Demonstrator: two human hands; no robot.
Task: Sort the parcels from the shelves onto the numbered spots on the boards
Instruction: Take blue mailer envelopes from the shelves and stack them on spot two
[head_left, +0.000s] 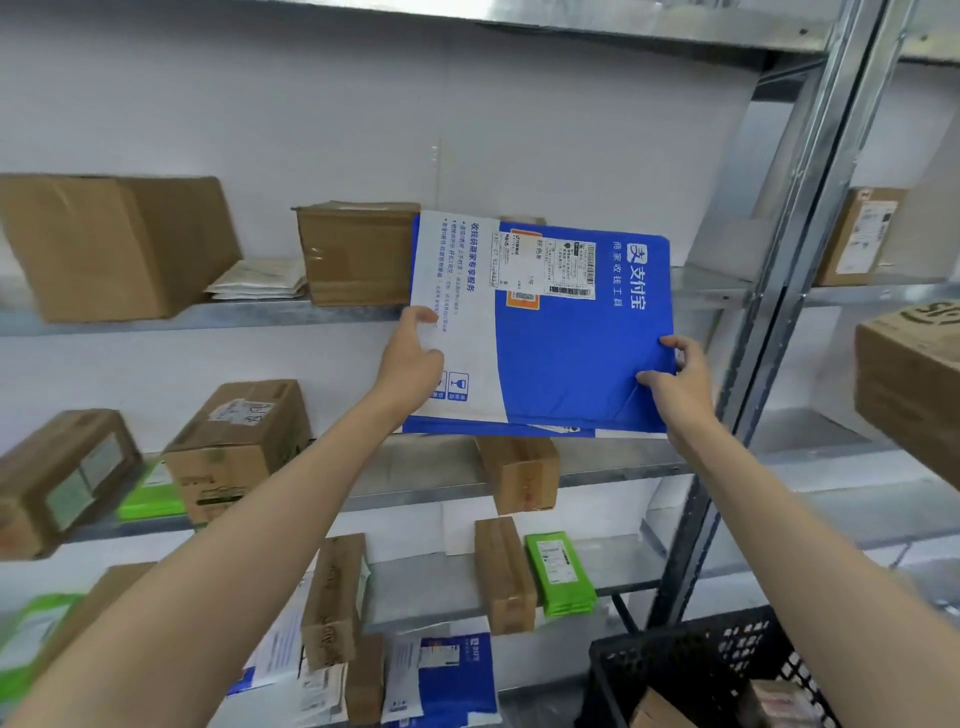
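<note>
Currently left hand (410, 358) and right hand (675, 379) each pinch a side edge of the flat blue-and-white plastic mailer parcel (550, 338), fingers curled round it, lifted clear before the grey metal shelf (156, 317), label facing up, probably to read its number.

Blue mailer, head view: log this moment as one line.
item: blue mailer | left hand: grips its white edge | right hand: pinches its blue edge | state: held up in front of shelf
</note>
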